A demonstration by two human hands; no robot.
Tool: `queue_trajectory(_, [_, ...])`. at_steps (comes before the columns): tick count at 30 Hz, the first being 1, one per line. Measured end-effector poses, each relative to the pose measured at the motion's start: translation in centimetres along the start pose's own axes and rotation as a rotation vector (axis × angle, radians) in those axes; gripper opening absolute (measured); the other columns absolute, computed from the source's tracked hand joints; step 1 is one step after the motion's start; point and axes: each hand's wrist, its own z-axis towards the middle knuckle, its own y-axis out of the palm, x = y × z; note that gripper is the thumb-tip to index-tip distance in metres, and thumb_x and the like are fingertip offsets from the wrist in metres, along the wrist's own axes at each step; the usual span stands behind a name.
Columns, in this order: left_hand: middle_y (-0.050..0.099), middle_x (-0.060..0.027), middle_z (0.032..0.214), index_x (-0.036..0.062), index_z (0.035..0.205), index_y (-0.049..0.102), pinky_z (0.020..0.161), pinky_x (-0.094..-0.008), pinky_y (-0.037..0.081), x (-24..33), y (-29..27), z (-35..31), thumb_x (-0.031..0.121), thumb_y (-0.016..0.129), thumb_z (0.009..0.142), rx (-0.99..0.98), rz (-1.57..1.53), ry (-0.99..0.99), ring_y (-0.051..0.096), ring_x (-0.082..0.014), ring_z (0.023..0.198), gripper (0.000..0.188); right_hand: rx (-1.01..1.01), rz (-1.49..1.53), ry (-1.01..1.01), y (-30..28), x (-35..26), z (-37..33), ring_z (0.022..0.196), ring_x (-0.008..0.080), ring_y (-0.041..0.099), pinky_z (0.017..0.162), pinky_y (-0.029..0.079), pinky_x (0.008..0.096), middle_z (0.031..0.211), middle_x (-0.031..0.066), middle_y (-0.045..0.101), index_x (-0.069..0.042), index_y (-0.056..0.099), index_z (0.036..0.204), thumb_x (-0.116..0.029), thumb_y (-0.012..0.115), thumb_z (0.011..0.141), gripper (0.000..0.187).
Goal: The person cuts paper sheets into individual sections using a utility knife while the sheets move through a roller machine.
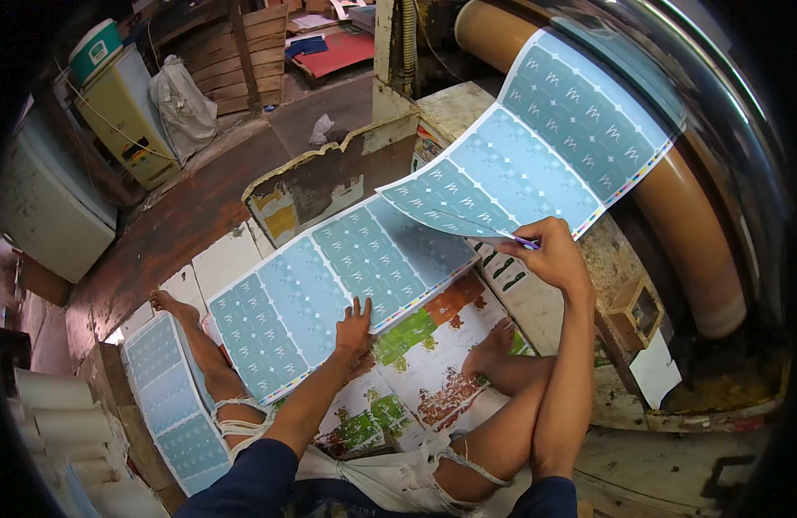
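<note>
My left hand (354, 332) rests on a long blue-green printed sheet (329, 285), fingers stretched out near its near edge. The sheet lies across my legs and the low surface before me. To the right, my right hand (550, 255) is closed around scissors (526, 243) with a purple handle. Their thin blades lie against the end of a second length of the same printed web (528, 164). This length hangs in a curve from the machine's roller and partly covers the lower sheet. My right fingers hide most of the handle.
A brown roller (692, 233) and curved shiny guard stand at the right. More printed sheets (178, 406) lie beside my left leg. A worn metal panel (308, 194) rises behind the sheet. At the far left are a pale cabinet (57, 203) and a white sack (183, 108).
</note>
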Motion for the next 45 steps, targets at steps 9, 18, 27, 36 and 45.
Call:
queue_trajectory(9, [0.041, -0.022, 0.142, 0.0018, 0.142, 0.034, 0.097, -0.0542, 0.047, 5.2, -4.8, 0.9, 0.044, 0.077, 0.078, -0.265, -1.807, -0.093, 0.051, -0.0385, 0.121, 0.088, -0.402, 0.059, -0.23, 1.5, -0.1, 1.1, 0.049, 0.0121, 0.05, 0.053, 0.044, 0.0326, 0.052, 0.0128, 0.055, -0.001, 0.071, 0.075, -0.016, 0.08, 0.069, 0.019])
queue_trajectory(18, [0.055, -0.0174, 0.123, -0.0025, 0.134, 0.039, 0.094, -0.0401, 0.053, 6.7, -13.2, -3.0, 0.002, 0.069, 0.085, -0.216, -2.033, -0.18, 0.059, -0.0282, 0.111, 0.057, -0.916, 0.245, -0.1, 4.1, -5.9, 0.4, 0.052, 0.0108, 0.06, 0.047, 0.046, 0.0263, 0.063, 0.0049, 0.066, 0.0, 0.073, 0.08, -0.028, 0.075, 0.083, 0.028])
queue_trajectory(27, [0.06, -0.0138, 0.118, -0.0018, 0.126, 0.047, 0.093, -0.037, 0.053, 1.5, -8.1, -7.8, 0.004, 0.067, 0.088, -0.049, -2.015, -0.309, 0.061, -0.0225, 0.104, 0.043, -0.318, 0.466, 0.201, -2.2, 4.1, 2.4, 0.057, 0.0114, 0.062, 0.051, 0.051, 0.0267, 0.068, 0.0047, 0.067, 0.002, 0.072, 0.084, -0.032, 0.069, 0.088, 0.034])
queue_trajectory(36, [0.064, -0.0063, 0.103, -0.0005, 0.122, 0.053, 0.081, -0.0313, 0.052, 0.3, -10.3, -10.1, 0.014, 0.071, 0.088, 0.044, -1.615, -0.335, 0.062, -0.0164, 0.092, 0.041, 0.738, 0.532, 0.273, -10.1, 15.0, 1.5, 0.049, 0.0112, 0.058, 0.046, 0.051, 0.026, 0.069, 0.0077, 0.063, 0.005, 0.064, 0.096, -0.027, 0.058, 0.096, 0.032])
queue_trajectory(45, [0.065, -0.0038, 0.106, -0.0002, 0.123, 0.053, 0.081, -0.0281, 0.05, 0.4, -12.2, -10.2, 0.008, 0.072, 0.086, 0.098, -1.585, -0.288, 0.061, -0.0122, 0.091, 0.042, 1.014, 0.551, 0.261, -14.5, 21.0, 2.4, 0.047, 0.0084, 0.053, 0.04, 0.041, 0.0232, 0.072, 0.0101, 0.066, 0.002, 0.055, 0.129, -0.028, 0.055, 0.098, 0.043])
